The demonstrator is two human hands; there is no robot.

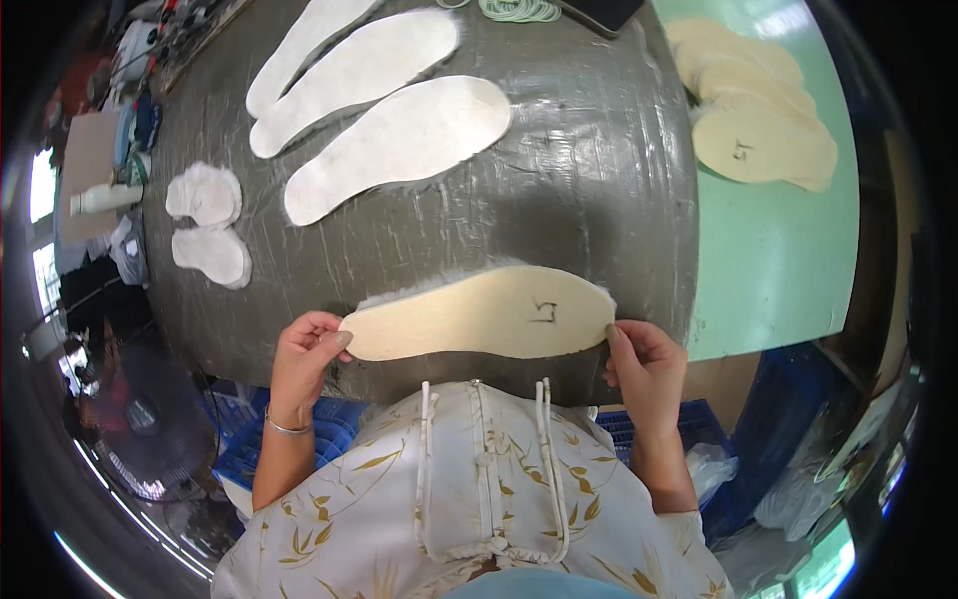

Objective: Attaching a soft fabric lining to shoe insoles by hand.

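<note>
Between my two hands, a cream-coloured insole (459, 317) with white fluff along its far edge is held level above the near part of the dark table. My left hand (307, 354) pinches its narrower left end between thumb and fingers. At the wider right end, my right hand (644, 367) has thumb and fingers closed on the rim. A dark handwritten mark shows on the insole's upturned face. Beyond it lie several white fleecy insoles, the nearest white insole (399, 145) slanting up to the right.
Small white fleecy pieces (210, 225) lie at the table's left. A pile of cream insoles (763, 130) rests on the green surface (768, 270) at right. Green bands (519, 9) and a dark flat object (604, 12) sit at the far edge. A fan (145, 419) stands lower left.
</note>
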